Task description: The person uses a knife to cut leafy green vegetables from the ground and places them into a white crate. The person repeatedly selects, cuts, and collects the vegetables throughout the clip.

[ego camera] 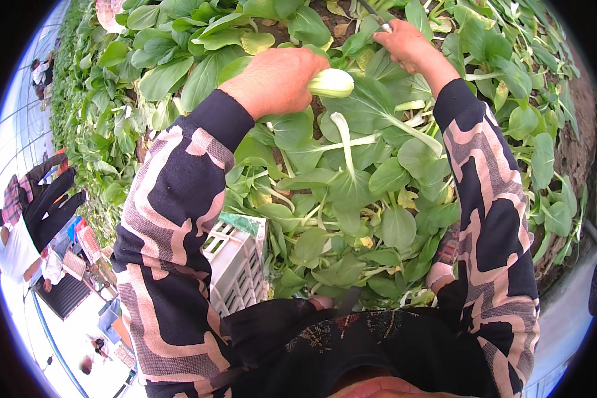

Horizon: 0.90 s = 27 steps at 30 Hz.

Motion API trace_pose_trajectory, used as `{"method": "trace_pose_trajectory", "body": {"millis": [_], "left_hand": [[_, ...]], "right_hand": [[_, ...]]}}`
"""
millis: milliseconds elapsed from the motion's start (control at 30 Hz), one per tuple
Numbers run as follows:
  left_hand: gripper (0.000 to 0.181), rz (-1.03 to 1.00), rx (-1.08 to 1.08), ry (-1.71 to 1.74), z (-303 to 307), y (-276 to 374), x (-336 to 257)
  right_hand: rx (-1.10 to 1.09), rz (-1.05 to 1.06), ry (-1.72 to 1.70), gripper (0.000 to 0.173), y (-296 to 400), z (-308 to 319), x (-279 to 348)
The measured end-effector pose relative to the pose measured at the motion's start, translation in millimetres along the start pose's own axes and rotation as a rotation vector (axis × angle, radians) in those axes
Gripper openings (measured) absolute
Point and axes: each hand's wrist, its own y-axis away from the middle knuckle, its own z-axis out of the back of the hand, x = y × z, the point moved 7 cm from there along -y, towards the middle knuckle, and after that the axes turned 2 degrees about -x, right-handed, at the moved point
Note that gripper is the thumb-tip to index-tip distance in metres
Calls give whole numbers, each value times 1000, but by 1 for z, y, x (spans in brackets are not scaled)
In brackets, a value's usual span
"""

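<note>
My left hand (283, 79) is closed around a head of bok choy (332, 83), its pale green base pointing right, out of the fist. Most of that plant's leaves are hidden by the hand. In my right hand (407, 47) is a slim metal tool, probably a knife (373, 12), reaching toward the top edge. Its far end blends into the foliage. A gap separates the two hands. Beneath them lie loose cut leaves, among them a bok choy leaf (347, 149) with a long white stalk. Growing bok choy (179, 54) stands beyond my left hand.
A white plastic crate (236, 268) with slatted sides sits by my left forearm. Bare soil (572, 134) borders the plants at right, beside a pale strip (557, 318). Several people, including one in a white shirt (15, 251), and stacked crates (87, 241) are at far left.
</note>
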Motion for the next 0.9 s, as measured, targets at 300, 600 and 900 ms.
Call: {"method": "trace_pose_trajectory", "body": {"millis": [300, 600, 900], "left_hand": [[40, 128, -126, -188, 20, -14, 50], [32, 304, -79, -443, -22, -4, 104], [49, 317, -122, -383, -53, 26, 114]], "right_hand": [[-46, 182, -122, 33, 40, -21, -27], [146, 237, 20, 32, 46, -38, 20], [279, -16, -231, 27, 1, -77, 30]]}}
